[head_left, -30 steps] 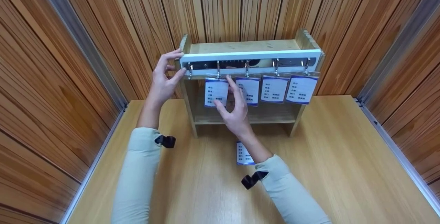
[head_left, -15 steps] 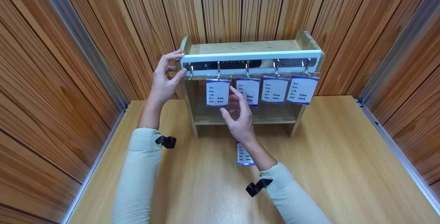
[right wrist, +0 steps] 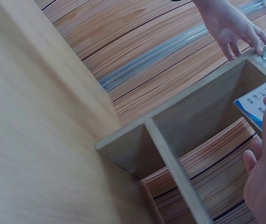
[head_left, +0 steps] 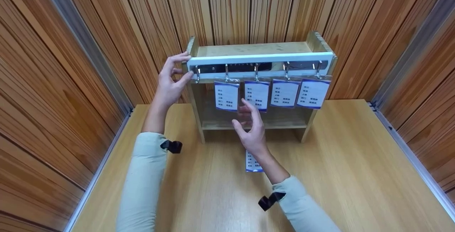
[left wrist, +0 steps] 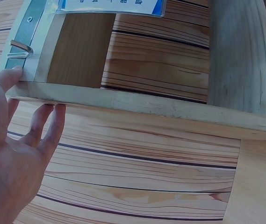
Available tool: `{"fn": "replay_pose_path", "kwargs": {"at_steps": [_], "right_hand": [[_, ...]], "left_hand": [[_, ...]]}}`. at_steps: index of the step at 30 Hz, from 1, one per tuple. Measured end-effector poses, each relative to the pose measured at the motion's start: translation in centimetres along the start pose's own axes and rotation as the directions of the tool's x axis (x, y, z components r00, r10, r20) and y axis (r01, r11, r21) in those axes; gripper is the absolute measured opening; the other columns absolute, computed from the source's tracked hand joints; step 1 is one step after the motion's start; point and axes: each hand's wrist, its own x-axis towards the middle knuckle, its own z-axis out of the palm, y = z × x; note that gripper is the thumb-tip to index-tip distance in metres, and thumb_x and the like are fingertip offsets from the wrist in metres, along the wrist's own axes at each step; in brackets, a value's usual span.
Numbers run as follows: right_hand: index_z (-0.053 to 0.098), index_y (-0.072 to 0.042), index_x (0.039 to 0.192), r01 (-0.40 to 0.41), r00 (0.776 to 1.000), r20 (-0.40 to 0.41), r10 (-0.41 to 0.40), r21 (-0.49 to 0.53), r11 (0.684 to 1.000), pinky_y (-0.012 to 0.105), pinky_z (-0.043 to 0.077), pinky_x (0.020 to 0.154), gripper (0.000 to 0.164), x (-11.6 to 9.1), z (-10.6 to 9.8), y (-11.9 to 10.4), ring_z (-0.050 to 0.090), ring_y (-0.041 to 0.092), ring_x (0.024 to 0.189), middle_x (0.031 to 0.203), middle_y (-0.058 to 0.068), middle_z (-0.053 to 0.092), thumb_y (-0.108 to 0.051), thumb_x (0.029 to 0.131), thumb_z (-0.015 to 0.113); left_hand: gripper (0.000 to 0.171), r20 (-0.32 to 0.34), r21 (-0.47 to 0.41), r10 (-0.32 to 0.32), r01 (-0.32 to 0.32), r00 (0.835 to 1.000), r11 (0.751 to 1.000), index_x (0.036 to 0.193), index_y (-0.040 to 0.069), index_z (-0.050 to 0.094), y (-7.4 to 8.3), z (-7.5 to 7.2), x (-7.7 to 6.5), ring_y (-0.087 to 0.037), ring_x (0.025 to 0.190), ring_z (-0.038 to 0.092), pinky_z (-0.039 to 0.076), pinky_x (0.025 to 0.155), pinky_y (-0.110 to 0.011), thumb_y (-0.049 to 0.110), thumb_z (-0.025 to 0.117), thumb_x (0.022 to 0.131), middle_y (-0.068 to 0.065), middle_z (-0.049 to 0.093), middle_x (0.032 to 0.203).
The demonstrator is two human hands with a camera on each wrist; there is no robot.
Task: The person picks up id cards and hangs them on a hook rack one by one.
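Observation:
A white hook rail [head_left: 245, 59] with several metal hooks runs across the front of a small wooden shelf [head_left: 252, 49]. My left hand [head_left: 170, 84] holds the shelf's left corner, thumb on the rail's end beside the bare leftmost hook [left wrist: 20, 50], fingers against the outer side board. Clear-sleeved name badges hang from the other hooks, the leftmost being this badge [head_left: 226, 96], the rightmost this one, a slightly tilted badge [head_left: 313, 94]. My right hand [head_left: 251, 134], fingers loosely bent and holding nothing, is in front of the lower part of the second hanging badge [head_left: 256, 90].
Another name badge [head_left: 253, 163] lies on the wooden table [head_left: 206, 189], partly hidden by the right wrist. Wood-panelled walls [head_left: 231, 8] enclose the back and both sides. A lower board [head_left: 280, 123] spans the shelf below the badges.
My right hand has drawn away from the leftmost hanging badge, down and slightly right. That badge now hangs free and has shifted slightly right. My left hand keeps its place.

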Motion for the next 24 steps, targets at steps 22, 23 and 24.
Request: {"fn": "replay_pose_path", "kwargs": {"at_steps": [22,23,24], "right_hand": [[0.05,0.008,0.139,0.001,0.999,0.049,0.002,-0.073,0.997,0.023,0.053,0.077,0.054,-3.7,-2.1,-0.1,0.056,0.056,0.108,0.125,0.019,0.058,0.005,0.089,0.07],[0.051,0.007,0.139,-0.006,0.999,0.052,0.01,-0.073,0.997,0.022,0.052,0.077,0.054,-3.8,-2.3,0.0,0.057,0.055,0.108,0.125,0.019,0.058,0.006,0.089,0.07],[0.051,0.007,0.139,-0.013,0.998,0.057,0.017,-0.072,0.997,0.021,0.051,0.078,0.054,-3.9,-2.5,0.0,0.057,0.053,0.109,0.125,0.019,0.058,0.006,0.089,0.07]], "left_hand": [[0.039,-0.004,-0.004,0.012,-0.012,1.0,1.0,0.137,0.019,0.054,-2.7,-0.2,0.9,-0.035,0.118,0.054,0.048,0.09,-0.041,0.017,0.064,0.099,0.002,0.044,0.159],[0.038,-0.004,-0.005,0.017,-0.017,1.0,1.0,0.136,0.02,0.055,-2.7,-0.2,0.9,-0.035,0.118,0.054,0.048,0.09,-0.041,0.018,0.064,0.099,0.003,0.045,0.159],[0.038,-0.005,-0.005,0.022,-0.022,1.0,1.0,0.136,0.022,0.055,-2.8,-0.2,1.0,-0.034,0.119,0.054,0.047,0.092,-0.041,0.02,0.065,0.099,0.005,0.045,0.158]]}}
